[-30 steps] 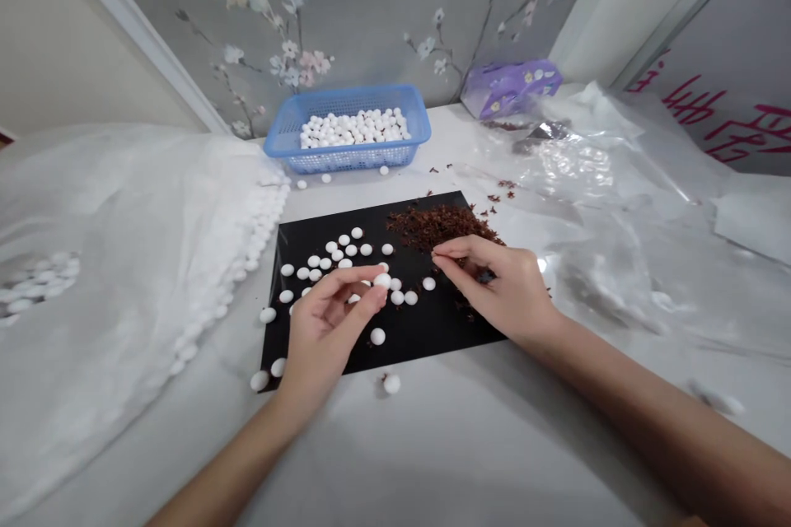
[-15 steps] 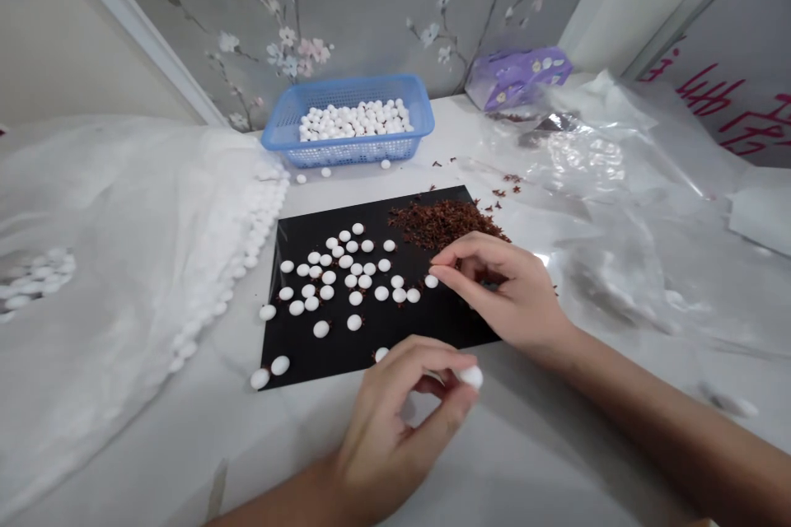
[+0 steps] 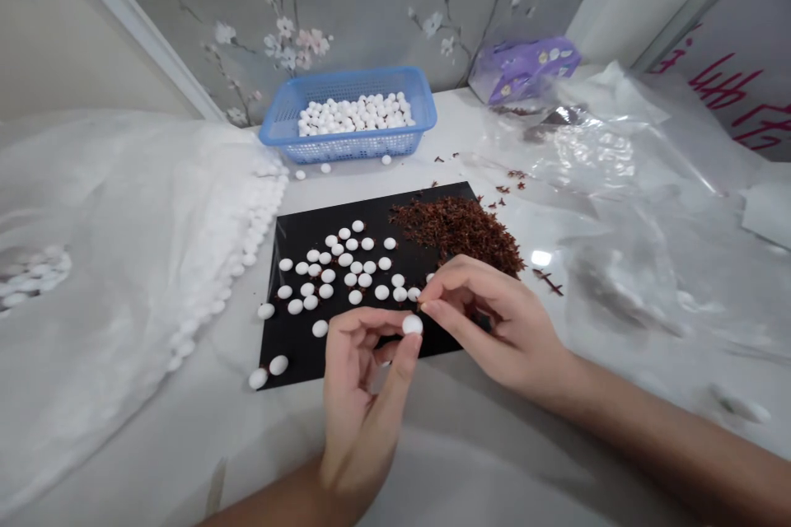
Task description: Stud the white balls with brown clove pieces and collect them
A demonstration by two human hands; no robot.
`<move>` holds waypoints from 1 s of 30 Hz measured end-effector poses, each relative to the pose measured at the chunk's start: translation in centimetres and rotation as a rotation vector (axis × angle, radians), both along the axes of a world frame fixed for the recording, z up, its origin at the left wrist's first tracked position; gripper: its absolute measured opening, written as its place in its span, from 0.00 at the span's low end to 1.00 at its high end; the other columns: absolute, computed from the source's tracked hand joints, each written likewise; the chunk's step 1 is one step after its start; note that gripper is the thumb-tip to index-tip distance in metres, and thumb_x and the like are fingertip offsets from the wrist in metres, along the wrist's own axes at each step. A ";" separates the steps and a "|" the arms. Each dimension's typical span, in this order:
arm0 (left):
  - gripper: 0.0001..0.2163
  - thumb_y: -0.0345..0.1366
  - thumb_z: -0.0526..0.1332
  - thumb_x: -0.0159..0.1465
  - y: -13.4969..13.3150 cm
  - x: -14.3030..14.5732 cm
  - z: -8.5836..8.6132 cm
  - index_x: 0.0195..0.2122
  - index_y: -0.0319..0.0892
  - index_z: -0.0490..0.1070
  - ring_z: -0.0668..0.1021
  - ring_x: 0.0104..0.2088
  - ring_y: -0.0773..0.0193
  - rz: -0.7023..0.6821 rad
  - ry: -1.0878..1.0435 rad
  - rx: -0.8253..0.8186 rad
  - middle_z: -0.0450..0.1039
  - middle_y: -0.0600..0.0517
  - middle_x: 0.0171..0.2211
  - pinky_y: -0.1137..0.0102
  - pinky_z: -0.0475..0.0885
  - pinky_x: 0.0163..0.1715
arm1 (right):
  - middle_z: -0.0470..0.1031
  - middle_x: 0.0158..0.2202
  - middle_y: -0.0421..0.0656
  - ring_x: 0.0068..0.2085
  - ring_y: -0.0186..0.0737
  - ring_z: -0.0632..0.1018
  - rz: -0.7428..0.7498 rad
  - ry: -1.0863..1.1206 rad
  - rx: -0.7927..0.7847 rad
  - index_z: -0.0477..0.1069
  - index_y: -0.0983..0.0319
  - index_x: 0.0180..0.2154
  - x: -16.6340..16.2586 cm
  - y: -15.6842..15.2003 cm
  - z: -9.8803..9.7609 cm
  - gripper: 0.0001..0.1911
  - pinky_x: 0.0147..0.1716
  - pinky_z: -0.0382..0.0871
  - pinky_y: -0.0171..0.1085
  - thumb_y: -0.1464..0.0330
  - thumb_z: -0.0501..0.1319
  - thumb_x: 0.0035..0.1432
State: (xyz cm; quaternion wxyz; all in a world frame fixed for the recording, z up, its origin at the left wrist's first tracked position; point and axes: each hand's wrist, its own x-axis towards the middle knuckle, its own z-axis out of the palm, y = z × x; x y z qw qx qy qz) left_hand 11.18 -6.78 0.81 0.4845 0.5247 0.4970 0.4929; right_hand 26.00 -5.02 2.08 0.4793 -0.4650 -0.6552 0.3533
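Observation:
My left hand (image 3: 362, 395) pinches a small white ball (image 3: 412, 324) between thumb and fingertips, held just above the near edge of a black mat (image 3: 371, 329). My right hand (image 3: 494, 321) is right beside it, thumb and forefinger pinched together close to the ball, on something too small to make out. Several white balls (image 3: 346, 268) lie spread over the mat. A heap of dark red-brown bits (image 3: 461, 226) sits on the mat's far right corner, just beyond my right hand.
A blue basket (image 3: 346, 144) filled with white balls stands at the back by the flowered wall. White gauzy fabric (image 3: 111, 263) edged with white balls covers the left. Crumpled clear plastic (image 3: 618, 181) and a purple packet (image 3: 525, 66) lie at right. Loose balls sit near the mat.
My left hand picked a white ball, swung toward the near edge, then lifted it up to my right fingertips. My right hand drew back from the red-brown heap to meet it.

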 end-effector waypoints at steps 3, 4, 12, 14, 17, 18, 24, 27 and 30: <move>0.08 0.31 0.62 0.59 0.0 0.0 -0.1 0.38 0.49 0.66 0.76 0.38 0.73 -0.010 -0.003 0.001 0.73 0.57 0.34 0.79 0.72 0.38 | 0.67 0.29 0.40 0.24 0.27 0.65 0.022 -0.023 0.033 0.67 0.63 0.32 0.0 0.0 -0.2 0.03 0.21 0.59 0.30 0.74 0.56 0.58; 0.08 0.31 0.62 0.59 0.0 0.0 -0.2 0.38 0.49 0.66 0.76 0.38 0.73 -0.006 -0.003 0.002 0.73 0.57 0.34 0.79 0.72 0.38 | 0.67 0.29 0.39 0.24 0.27 0.64 0.028 -0.029 0.036 0.67 0.63 0.32 0.0 0.0 -0.2 0.03 0.21 0.59 0.30 0.74 0.56 0.58; 0.09 0.29 0.61 0.59 -0.3 0.0 -0.4 0.36 0.49 0.65 0.77 0.39 0.75 0.030 0.010 0.045 0.72 0.58 0.35 0.81 0.72 0.39 | 0.66 0.29 0.39 0.25 0.27 0.65 0.046 0.020 -0.031 0.67 0.63 0.32 -0.4 -0.1 -0.6 0.03 0.22 0.61 0.28 0.73 0.56 0.59; 0.09 0.28 0.61 0.59 -0.3 -0.1 -0.4 0.36 0.49 0.64 0.77 0.39 0.74 0.025 -0.007 0.058 0.72 0.58 0.35 0.80 0.73 0.40 | 0.66 0.29 0.39 0.25 0.27 0.65 0.053 0.032 -0.058 0.67 0.63 0.32 -0.5 -0.1 -0.7 0.04 0.22 0.61 0.28 0.72 0.55 0.60; 0.09 0.27 0.60 0.59 -0.3 -0.1 -0.3 0.35 0.48 0.63 0.77 0.39 0.73 0.013 -0.030 0.079 0.73 0.57 0.35 0.78 0.73 0.40 | 0.66 0.29 0.39 0.25 0.27 0.65 0.072 0.042 -0.079 0.67 0.62 0.32 -0.5 -0.1 -0.6 0.04 0.22 0.61 0.28 0.72 0.55 0.60; 0.09 0.27 0.60 0.59 -0.3 -0.1 -0.3 0.35 0.47 0.62 0.77 0.39 0.73 0.013 -0.031 0.084 0.73 0.57 0.35 0.78 0.73 0.40 | 0.65 0.29 0.39 0.25 0.26 0.65 0.079 0.048 -0.079 0.67 0.62 0.32 -0.4 -0.1 -0.5 0.04 0.22 0.61 0.28 0.72 0.55 0.60; 0.09 0.27 0.61 0.59 -0.2 0.0 0.1 0.35 0.47 0.63 0.78 0.38 0.73 0.054 -0.018 0.071 0.74 0.57 0.34 0.80 0.74 0.37 | 0.64 0.34 0.40 0.24 0.24 0.65 0.183 0.057 -0.057 0.64 0.62 0.40 -0.1 -0.3 -0.4 0.10 0.21 0.62 0.27 0.77 0.57 0.55; 0.08 0.27 0.61 0.59 -0.2 0.1 0.2 0.34 0.47 0.62 0.78 0.38 0.72 0.075 -0.042 0.070 0.75 0.57 0.34 0.79 0.74 0.37 | 0.63 0.32 0.39 0.24 0.25 0.64 0.177 0.024 -0.015 0.65 0.62 0.39 0.0 -0.2 -0.8 0.09 0.19 0.61 0.26 0.75 0.59 0.55; 0.09 0.27 0.61 0.58 -0.2 0.1 0.2 0.33 0.46 0.62 0.79 0.38 0.72 0.088 -0.051 0.064 0.75 0.57 0.34 0.79 0.74 0.37 | 0.63 0.29 0.38 0.26 0.28 0.66 0.161 -0.004 0.036 0.65 0.61 0.39 -0.1 -0.1 -1.1 0.08 0.18 0.60 0.26 0.74 0.59 0.55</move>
